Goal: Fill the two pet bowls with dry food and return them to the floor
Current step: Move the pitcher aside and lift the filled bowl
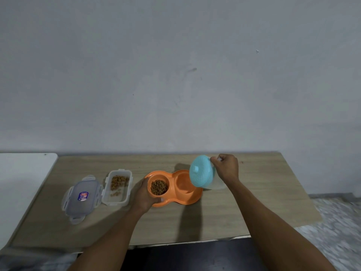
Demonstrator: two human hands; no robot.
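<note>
An orange double pet bowl [192, 200] sits on the wooden table [254, 202]. Its left cup holds brown dry food [159, 187]; its right cup [182, 182] looks empty. My left hand [145, 194] grips the bowl's left end, thumb on the front rim. My right hand [226, 167] holds a clear container with a turquoise lid [202, 171], tilted on its side above the right cup. A clear rectangular food box [117, 187] to the left holds some dry food.
The food box's clip lid [82, 197] lies flat beside it, further left. A white surface [21, 182] adjoins the table's left side. A grey wall rises behind the table. Speckled floor [338, 231] shows at the right, past the table's edge.
</note>
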